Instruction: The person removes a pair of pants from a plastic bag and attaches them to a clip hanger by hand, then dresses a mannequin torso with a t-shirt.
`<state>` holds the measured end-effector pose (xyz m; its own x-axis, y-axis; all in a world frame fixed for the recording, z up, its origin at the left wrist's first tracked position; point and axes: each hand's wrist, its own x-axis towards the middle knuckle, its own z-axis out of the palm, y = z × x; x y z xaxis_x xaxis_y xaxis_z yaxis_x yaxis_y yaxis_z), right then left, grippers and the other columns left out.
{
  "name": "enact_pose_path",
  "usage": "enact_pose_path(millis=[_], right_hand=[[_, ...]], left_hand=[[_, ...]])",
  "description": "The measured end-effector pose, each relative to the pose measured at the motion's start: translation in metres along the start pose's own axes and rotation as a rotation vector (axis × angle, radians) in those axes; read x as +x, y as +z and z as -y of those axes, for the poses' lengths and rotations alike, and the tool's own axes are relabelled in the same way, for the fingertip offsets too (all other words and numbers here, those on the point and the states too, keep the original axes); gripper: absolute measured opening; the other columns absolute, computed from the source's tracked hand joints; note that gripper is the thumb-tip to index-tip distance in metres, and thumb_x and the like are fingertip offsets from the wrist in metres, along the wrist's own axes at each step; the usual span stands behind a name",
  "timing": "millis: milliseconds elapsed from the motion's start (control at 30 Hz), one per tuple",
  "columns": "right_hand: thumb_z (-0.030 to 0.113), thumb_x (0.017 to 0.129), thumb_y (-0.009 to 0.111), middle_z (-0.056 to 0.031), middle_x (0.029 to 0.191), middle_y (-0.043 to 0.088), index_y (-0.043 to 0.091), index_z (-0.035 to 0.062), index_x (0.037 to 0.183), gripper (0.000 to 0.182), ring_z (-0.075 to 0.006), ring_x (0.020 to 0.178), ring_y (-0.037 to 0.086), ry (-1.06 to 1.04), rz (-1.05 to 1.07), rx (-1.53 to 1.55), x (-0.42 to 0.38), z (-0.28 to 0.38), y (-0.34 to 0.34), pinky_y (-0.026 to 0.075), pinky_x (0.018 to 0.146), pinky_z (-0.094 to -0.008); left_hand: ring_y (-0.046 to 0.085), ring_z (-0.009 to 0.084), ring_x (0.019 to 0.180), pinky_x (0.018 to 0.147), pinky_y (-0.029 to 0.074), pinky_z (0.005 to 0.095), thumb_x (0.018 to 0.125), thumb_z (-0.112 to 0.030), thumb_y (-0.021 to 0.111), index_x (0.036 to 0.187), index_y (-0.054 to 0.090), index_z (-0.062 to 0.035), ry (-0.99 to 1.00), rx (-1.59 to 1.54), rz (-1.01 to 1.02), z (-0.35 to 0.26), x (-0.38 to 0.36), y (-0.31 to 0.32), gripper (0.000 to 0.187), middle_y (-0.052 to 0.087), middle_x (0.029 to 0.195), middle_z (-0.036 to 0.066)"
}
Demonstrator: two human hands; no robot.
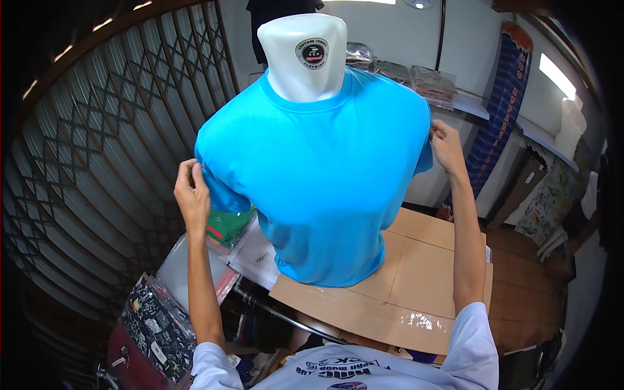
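Note:
A bright blue T-shirt (325, 169) is on a white mannequin torso (279, 58), whose neck rises out of the round collar and carries a round black sticker. At the sleeve on the left side of the view, my left hand (192, 195) is closed, thumb and fingers pinching the cloth. My right hand (446, 148) pinches the opposite sleeve near its outer edge, fingers curled. Both arms reach forward around the mannequin. The shirt's hem rests around the torso's base, on a sheet of brown cardboard (416, 273).
A folding metal gate (97, 130) runs along the left. Plastic-wrapped garments (156, 331) lie at lower left, with a green folded item (227, 227) behind. Packed clothes (432, 84) sit on a wall shelf (471, 104). A tall blue roll (497, 117) leans at the right.

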<state>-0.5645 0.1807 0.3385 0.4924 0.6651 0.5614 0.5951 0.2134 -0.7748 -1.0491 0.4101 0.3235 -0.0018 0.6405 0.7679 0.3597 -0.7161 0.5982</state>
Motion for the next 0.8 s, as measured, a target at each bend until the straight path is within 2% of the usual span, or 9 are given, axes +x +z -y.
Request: enact_pose_path(millis=[67,167,300,400,433,500,600,700,800], right_hand=[[0.009,0.093,0.059,-0.0031,0.078,0.064,0.068,-0.0024,0.097,0.015,-0.0076,0.069,0.054,0.019,-0.326,0.055,-0.001,0.003,-0.007,0.041,0.065,-0.0224],[0.009,0.091,0.061,-0.0009,0.075,0.062,0.067,-0.0021,0.097,0.014,-0.008,0.065,0.051,0.079,-0.29,-0.175,-0.009,0.011,-0.006,0.041,0.061,-0.0234],[0.035,0.096,0.056,-0.0058,0.091,0.066,0.067,-0.0006,0.105,0.038,-0.01,0.082,0.057,-0.169,-0.524,-0.146,-0.012,0.023,0.011,0.044,0.076,-0.026],[0.052,0.096,0.049,-0.0184,0.118,0.062,0.06,-0.0006,0.124,0.061,-0.0231,0.11,0.057,0.206,-0.236,0.219,-0.018,0.036,0.022,0.042,0.096,-0.0326],[0.052,0.096,0.049,-0.0184,0.118,0.062,0.06,-0.0006,0.124,0.061,-0.0231,0.11,0.057,0.216,-0.249,0.211,-0.025,0.04,0.031,0.042,0.096,-0.0326],[0.061,0.093,0.05,-0.0282,0.138,0.047,0.043,-0.0077,0.138,0.083,-0.0371,0.131,0.043,0.307,-0.186,0.403,-0.04,0.067,0.059,0.032,0.11,-0.042],[0.065,0.087,0.056,-0.0333,0.142,0.038,0.03,-0.0167,0.14,0.1,-0.0436,0.136,0.033,0.251,-0.152,0.436,-0.048,0.068,0.074,0.025,0.114,-0.0482],[0.064,0.087,0.057,-0.0333,0.149,0.026,0.022,-0.0106,0.146,0.102,-0.0411,0.141,0.026,0.286,-0.11,0.393,-0.058,0.059,0.074,0.023,0.116,-0.048],[0.063,0.084,0.062,-0.0346,0.143,0.035,0.026,-0.015,0.142,0.104,-0.0427,0.136,0.033,0.251,-0.215,0.384,-0.078,0.076,0.074,0.026,0.114,-0.048]], left_hand=[[0.048,0.0102,0.07,0.066,0.043,0.0292,0.1,-0.02,0.052,0.1,0.06,0.0012,-0.05,0.011,-0.099,0.002,0.006,-0.008,0.022,0.056,0.075,0.005],[0.058,0.0139,0.083,0.077,0.047,0.0304,0.101,-0.024,0.05,0.108,0.06,0.0036,-0.016,-0.084,-0.017,0.008,0.008,-0.014,0.031,0.063,0.087,0.009],[0.06,0.0186,0.099,0.089,0.046,0.032,0.102,-0.031,0.047,0.118,0.058,0.005,0.01,-0.113,0.032,-0.01,0.0,-0.019,0.041,0.066,0.103,0.013],[0.059,0.0222,0.105,0.094,0.043,0.0335,0.103,-0.038,0.043,0.123,0.056,0.0058,-0.093,-0.189,0.245,-0.029,-0.014,-0.016,0.049,0.066,0.111,0.017],[0.059,0.0233,0.104,0.094,0.043,0.0342,0.103,-0.04,0.043,0.121,0.056,0.0073,-0.166,-0.218,0.393,-0.031,-0.015,-0.017,0.052,0.065,0.109,0.019],[0.057,0.024,0.105,0.095,0.041,0.0351,0.103,-0.042,0.043,0.12,0.054,0.0086,-0.161,-0.333,0.454,-0.04,-0.022,-0.004,0.055,0.063,0.11,0.02],[0.051,0.0275,0.115,0.102,0.036,0.0376,0.102,-0.043,0.044,0.131,0.044,0.0085,-0.152,-0.435,0.439,-0.047,-0.026,0.013,0.059,0.056,0.123,0.021],[0.048,0.0282,0.12,0.105,0.034,0.0383,0.102,-0.043,0.045,0.137,0.039,0.0079,-0.149,-0.51,0.436,-0.045,-0.027,0.022,0.062,0.052,0.129,0.021],[0.046,0.0274,0.123,0.106,0.032,0.0376,0.102,-0.042,0.045,0.139,0.037,0.0075,-0.133,-0.582,0.453,-0.04,-0.027,0.026,0.062,0.05,0.133,0.02]])
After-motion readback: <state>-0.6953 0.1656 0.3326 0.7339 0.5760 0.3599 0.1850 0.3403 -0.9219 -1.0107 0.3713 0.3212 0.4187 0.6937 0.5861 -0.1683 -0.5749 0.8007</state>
